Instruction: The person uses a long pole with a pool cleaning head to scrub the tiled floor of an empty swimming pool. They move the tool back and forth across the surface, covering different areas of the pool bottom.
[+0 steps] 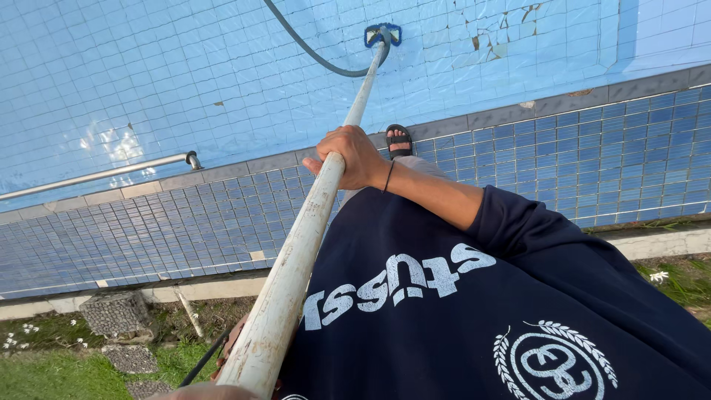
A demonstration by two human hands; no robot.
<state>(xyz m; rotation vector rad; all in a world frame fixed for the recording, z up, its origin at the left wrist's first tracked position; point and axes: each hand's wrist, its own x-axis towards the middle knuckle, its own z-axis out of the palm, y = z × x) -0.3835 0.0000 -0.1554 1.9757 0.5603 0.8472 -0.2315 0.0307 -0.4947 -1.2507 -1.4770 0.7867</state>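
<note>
We find the right hand (354,157) wrapped fully around a long pale pole (296,259), fingers curled over the top of the shaft and thumb tucked beneath, roughly at the pole's mid-length. The pole runs from the bottom edge of the view, close against the dark sweatshirt (474,311), up and away past the hand and down into the pool, where it ends in a blue vacuum head (382,34) resting on the pale tiled pool floor (148,74). A dark hose (311,50) curves off from that head toward the top edge. The left hand (229,348) shows only as a sliver behind the pole's lower end, just beside it; we cannot tell how it is closed. A sandalled foot (398,141) stands at the grey coping (244,164), just past the right hand. A metal handrail (104,175) lies along the pool edge to the left, well apart from the pole. The deck of darker blue tiles (607,163) runs between coping and a strip of grass (44,370) with stepping stones. Cracked, broken tiles (496,33) mark the pool floor to the right of the vacuum head. Water covers the floor, with open room on both sides of the head.
</note>
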